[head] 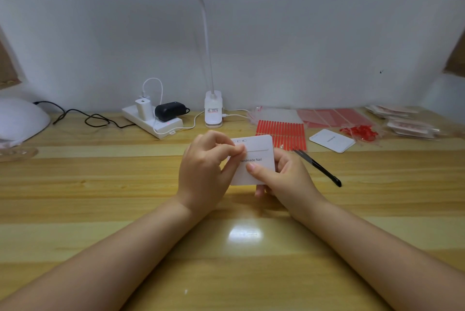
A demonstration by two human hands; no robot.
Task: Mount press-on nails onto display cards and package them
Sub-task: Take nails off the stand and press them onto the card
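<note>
I hold a white display card (260,157) printed "Handmade Nail" above the middle of the wooden desk. My right hand (284,177) grips its lower right part, thumb on the front and fingers behind. My left hand (206,167) pinches at the card's left edge near a thin strip across its upper part; what sits between the fingertips is too small to tell. A sheet of red adhesive strips (281,132) lies just behind the card. A second white card (332,140) lies to the right, beside a bag of red nails (359,132).
Black tweezers (319,167) lie right of my hands. A power strip with chargers (153,119) and a clip lamp base (213,112) stand at the back. A white nail lamp (20,119) sits far left. Clear bags (334,115) and packaged sets (407,124) lie back right.
</note>
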